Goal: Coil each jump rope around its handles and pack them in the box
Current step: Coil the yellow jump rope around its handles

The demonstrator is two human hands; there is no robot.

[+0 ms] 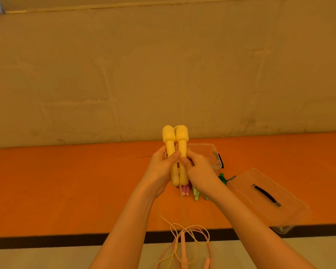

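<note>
The orange table (66,191) crosses mid-frame, its near edge dark, bare to the left. At centre, the left hand (160,171) and right hand (199,172) clamp two yellow handles (176,144) upright, side by side, thin yellow rope (184,230) trailing below. Behind stands the clear box (214,154); its lid (268,197) lies at right. Pink and green ropes (190,191) lie beneath the hands.

Orange flat tabletop (66,181) with dark front edge. On it: clear plastic box (211,154) just behind the hands, clear plastic lid with black handle (266,197) right of them, pink, light-green and dark-green rope handles (194,191) beneath the hands.
</note>
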